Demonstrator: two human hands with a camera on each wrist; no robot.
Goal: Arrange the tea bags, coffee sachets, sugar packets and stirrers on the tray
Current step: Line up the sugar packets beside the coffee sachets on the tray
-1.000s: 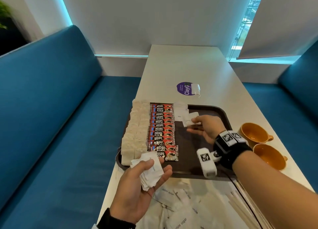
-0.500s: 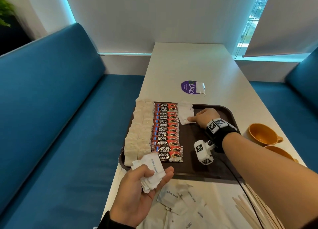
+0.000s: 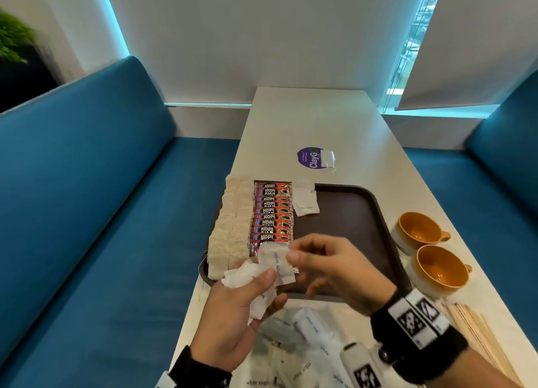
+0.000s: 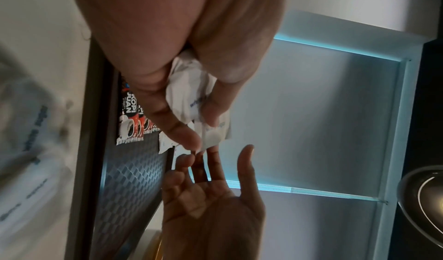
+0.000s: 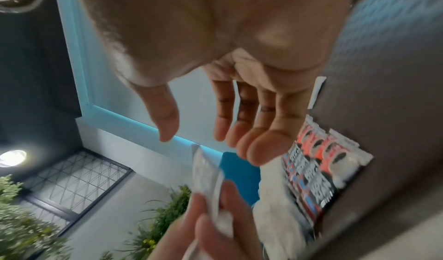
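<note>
Lower centre of head view: loose sugar packets (image 3: pixel 302 355) lie on the bench (image 3: pixel 305 119), wooden stirrers (image 3: pixel 477 332) at lower right. Just above, left hand (image 3: pixel 233 315) clutches a crumpled bunch of packets (image 3: pixel 256 282), offering one upright. Right hand (image 3: pixel 334 271) has relaxed fingers (image 5: pixel 261 150) reaching, not yet gripping. Judgement: packets are light, limp, shifting fill; pinch at the flat sealed edge. Further up: tray (image 3: pixel 349 227), coffee sachets (image 3: pixel 272 213), tea bags (image 3: pixel 233 221), placed sugar packets (image 3: pixel 305 202).
</note>
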